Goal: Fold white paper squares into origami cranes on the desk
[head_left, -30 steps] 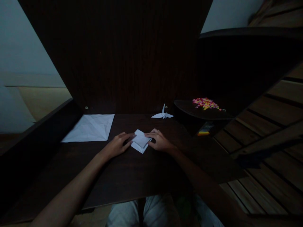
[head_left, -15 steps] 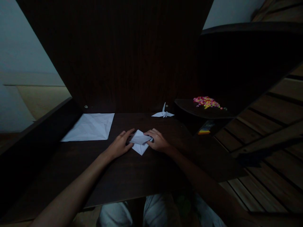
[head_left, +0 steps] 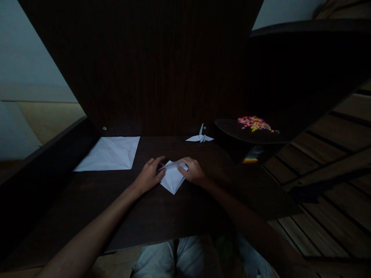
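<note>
A folded white sheet of paper [head_left: 173,178], diamond-shaped with a crease down its middle, lies on the dark desk in front of me. My left hand [head_left: 151,172] grips its left corner, thumb on top and fingers curled at the far side. On the opposite corner, my right hand [head_left: 193,170] has its thumb pressed on the paper with the fingers bent over the far edge. The lowest point of the diamond faces me. Beyond my right hand stands a white origami crane [head_left: 201,138], apart from both hands.
A creased flat white sheet [head_left: 111,153] lies at the desk's back left, beside a raised side panel [head_left: 46,154]. At right, a low corner shelf [head_left: 228,127] bears a heap of small colourful pieces [head_left: 255,123]. A tall dark panel [head_left: 145,69] closes the back.
The raised flap of the folded paper has come down toward me, and its front now looks like one smooth diamond. Both hands stay at its side corners. The view has shifted slightly.
</note>
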Tool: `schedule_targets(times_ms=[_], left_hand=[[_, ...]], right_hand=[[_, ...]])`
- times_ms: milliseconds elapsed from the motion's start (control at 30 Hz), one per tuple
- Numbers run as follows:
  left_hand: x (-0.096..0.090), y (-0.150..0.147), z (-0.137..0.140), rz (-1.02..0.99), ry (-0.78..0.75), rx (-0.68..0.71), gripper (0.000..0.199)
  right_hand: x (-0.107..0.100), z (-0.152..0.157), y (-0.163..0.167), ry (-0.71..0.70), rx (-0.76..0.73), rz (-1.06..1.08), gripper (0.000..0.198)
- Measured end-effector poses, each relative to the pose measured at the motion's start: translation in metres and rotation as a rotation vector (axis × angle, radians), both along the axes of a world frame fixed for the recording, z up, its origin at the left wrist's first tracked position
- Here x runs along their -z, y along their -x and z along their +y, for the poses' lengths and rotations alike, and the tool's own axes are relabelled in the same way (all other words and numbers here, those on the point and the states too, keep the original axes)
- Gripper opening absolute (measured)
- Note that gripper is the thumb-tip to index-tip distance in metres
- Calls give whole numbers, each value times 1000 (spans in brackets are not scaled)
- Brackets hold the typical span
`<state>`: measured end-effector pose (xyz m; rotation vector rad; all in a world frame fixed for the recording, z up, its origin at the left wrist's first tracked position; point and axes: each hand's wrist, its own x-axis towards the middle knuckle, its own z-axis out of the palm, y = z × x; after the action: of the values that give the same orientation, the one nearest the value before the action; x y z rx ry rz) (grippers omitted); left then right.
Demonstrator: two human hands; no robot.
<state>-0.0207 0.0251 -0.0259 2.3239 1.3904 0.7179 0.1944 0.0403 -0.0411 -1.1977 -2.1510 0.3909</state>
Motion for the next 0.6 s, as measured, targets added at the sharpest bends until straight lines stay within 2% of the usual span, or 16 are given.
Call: schedule_targets(times_ms=[133, 333, 600], left_hand=[[-1, -6, -1, 8, 3, -53, 42], [2, -9, -1, -10, 53, -152, 41], [3, -15, -3, 3, 20, -223, 39]], right_hand=[[-6, -1, 2, 56, 70, -21, 5], [-14, -7, 6, 180, 171, 29, 5], [-6, -10, 16, 122, 321, -5, 6]])
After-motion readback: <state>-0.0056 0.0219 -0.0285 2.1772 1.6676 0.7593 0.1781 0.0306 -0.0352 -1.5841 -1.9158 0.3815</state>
